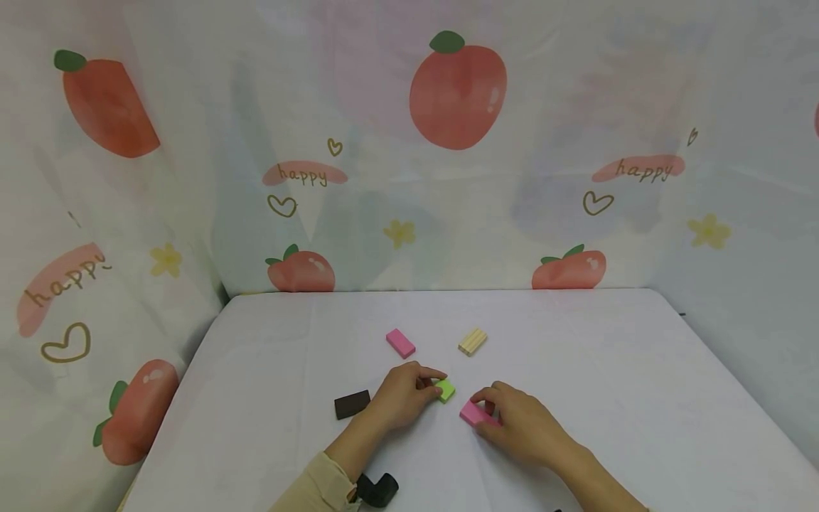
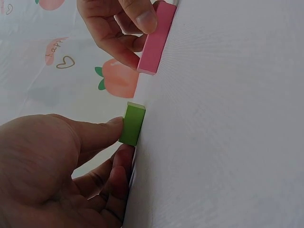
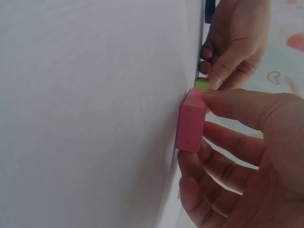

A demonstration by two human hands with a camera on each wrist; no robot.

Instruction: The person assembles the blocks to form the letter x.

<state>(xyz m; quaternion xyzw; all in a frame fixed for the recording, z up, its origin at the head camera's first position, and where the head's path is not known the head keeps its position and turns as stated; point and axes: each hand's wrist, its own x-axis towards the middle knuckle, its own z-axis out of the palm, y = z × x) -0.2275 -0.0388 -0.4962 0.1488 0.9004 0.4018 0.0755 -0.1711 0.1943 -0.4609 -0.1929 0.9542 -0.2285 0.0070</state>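
A small bright green block (image 1: pixel 446 390) lies on the white table between the thumb and fingers of my left hand (image 1: pixel 404 395). In the left wrist view, the thumb presses one face of the green block (image 2: pixel 133 124), and curled fingers sit at its end. My right hand (image 1: pixel 521 423) pinches a longer pink block (image 1: pixel 476 414) just to the right. The right wrist view shows the thumb on the top edge of this pink block (image 3: pixel 191 126) and fingertips under its near end. A short gap separates the two held blocks in the head view.
Farther back lie a second pink block (image 1: pixel 400 343) and a ridged beige block (image 1: pixel 473 342). A dark brown block (image 1: pixel 352 404) is left of my left wrist. Under the left sleeve shows a black strap or camera piece (image 1: pixel 377 491). A printed cloth (image 1: pixel 397 185) hangs behind the table.
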